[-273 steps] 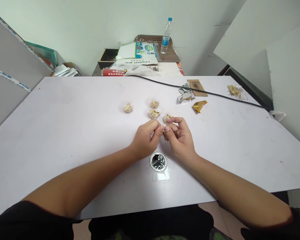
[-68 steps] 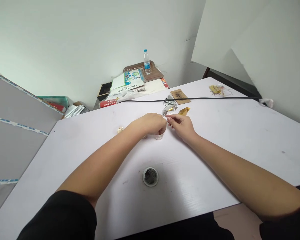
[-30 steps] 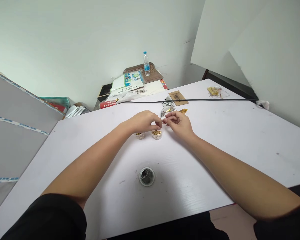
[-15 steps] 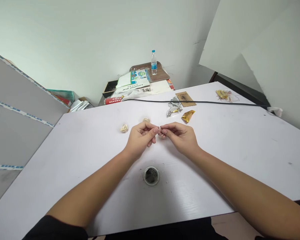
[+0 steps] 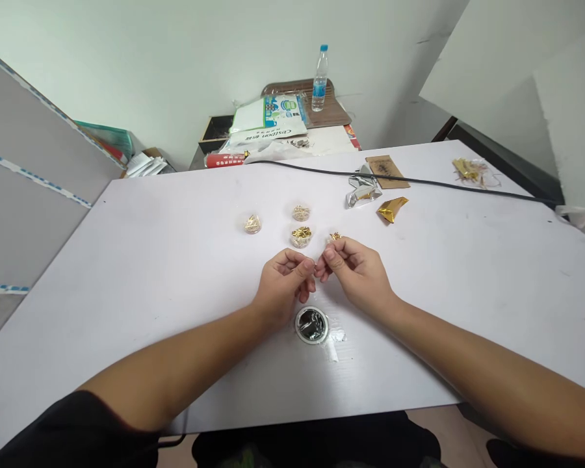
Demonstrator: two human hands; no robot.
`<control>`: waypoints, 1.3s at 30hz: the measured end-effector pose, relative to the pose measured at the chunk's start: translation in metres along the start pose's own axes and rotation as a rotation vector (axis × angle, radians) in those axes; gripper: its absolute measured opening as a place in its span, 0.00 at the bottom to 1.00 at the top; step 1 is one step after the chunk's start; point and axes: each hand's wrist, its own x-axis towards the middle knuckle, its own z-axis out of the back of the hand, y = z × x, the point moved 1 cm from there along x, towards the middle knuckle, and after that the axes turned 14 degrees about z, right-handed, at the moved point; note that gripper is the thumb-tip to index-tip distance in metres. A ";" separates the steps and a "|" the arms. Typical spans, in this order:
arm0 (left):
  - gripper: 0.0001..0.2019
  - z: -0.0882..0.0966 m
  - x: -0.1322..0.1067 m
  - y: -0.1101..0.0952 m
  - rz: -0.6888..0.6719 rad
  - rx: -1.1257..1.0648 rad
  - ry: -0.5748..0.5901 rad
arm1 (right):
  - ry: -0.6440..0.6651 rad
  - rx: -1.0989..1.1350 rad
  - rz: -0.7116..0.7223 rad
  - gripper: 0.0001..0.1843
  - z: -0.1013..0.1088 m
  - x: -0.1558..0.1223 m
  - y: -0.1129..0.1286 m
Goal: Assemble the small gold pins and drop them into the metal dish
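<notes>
My left hand (image 5: 287, 279) and my right hand (image 5: 353, 270) meet over the middle of the white table (image 5: 175, 260). Thumb and fingers of each are pinched together, and what lies between the tips is too small to make out. Just beyond them stands a small clear tub of short gold pieces (image 5: 301, 236). Another little pile of gold pieces (image 5: 335, 237) shows partly behind my right hand. Farther back are a small round tub of pale gold pieces (image 5: 301, 212) and, to the left, one more such tub (image 5: 252, 224).
Silver foil packaging (image 5: 363, 192), a gold foil piece (image 5: 392, 209) and a brown card (image 5: 387, 171) lie at back right. A black cable (image 5: 429, 182) crosses the table. A round cable hole (image 5: 312, 325) sits near my wrists. A water bottle (image 5: 320, 81) stands behind, and a bag of gold bits (image 5: 470, 170) lies far right.
The view has tilted and shifted, so the table things sit higher in the picture. My hands sit nearer the table's front edge, uncovering the tubs behind them. Both still pinch.
</notes>
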 end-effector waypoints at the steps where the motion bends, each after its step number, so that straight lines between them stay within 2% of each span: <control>1: 0.19 0.000 0.001 0.000 0.002 -0.010 0.013 | -0.002 -0.012 -0.006 0.20 -0.001 -0.001 0.000; 6: 0.17 0.001 0.006 0.000 -0.027 -0.031 0.045 | -0.016 -0.001 -0.094 0.21 -0.008 -0.005 -0.003; 13: 0.16 -0.001 0.003 0.001 -0.093 -0.024 0.059 | 0.005 0.129 -0.148 0.21 -0.018 -0.006 -0.011; 22: 0.18 0.000 0.004 0.002 -0.075 0.020 0.006 | 0.013 0.293 -0.126 0.19 -0.021 -0.009 -0.019; 28: 0.17 0.000 0.005 0.002 -0.076 0.034 -0.015 | 0.039 0.287 -0.119 0.18 -0.020 -0.009 -0.022; 34: 0.15 0.002 0.006 0.004 -0.098 0.005 0.032 | 0.032 0.263 -0.127 0.19 -0.020 -0.009 -0.022; 39: 0.14 0.001 0.006 0.002 -0.101 0.045 0.012 | 0.024 0.272 -0.136 0.18 -0.020 -0.009 -0.022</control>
